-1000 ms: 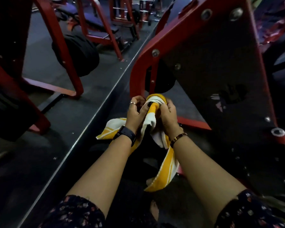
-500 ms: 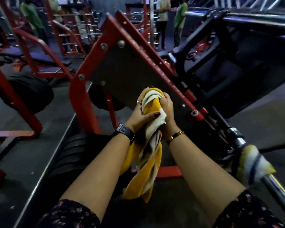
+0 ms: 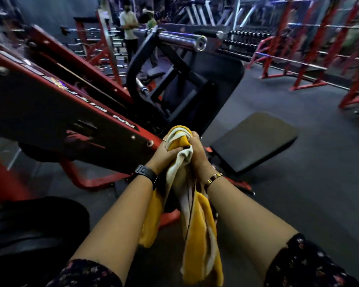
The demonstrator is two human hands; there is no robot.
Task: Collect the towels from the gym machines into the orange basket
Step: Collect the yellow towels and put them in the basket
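Observation:
A yellow and white striped towel [image 3: 197,230] hangs bunched between both my hands in the middle of the head view. My left hand [image 3: 164,156] grips its upper part from the left, with a ring and a dark watch on that arm. My right hand [image 3: 197,154] clasps the same bunch from the right, a gold bracelet at the wrist. The towel's loose ends dangle down between my forearms. No orange basket is in view.
A red and black leg press machine [image 3: 56,112] fills the left, with a chrome bar [image 3: 180,40] above and a black pad [image 3: 255,139] to the right. Black weight plates [image 3: 29,226] lie at lower left. Red racks [image 3: 311,50] stand far right. Two people [image 3: 129,34] stand behind.
The view has swung right and upward from the machine's base to the gym floor. Both hands keep hold of the towel, which hangs straighter down now.

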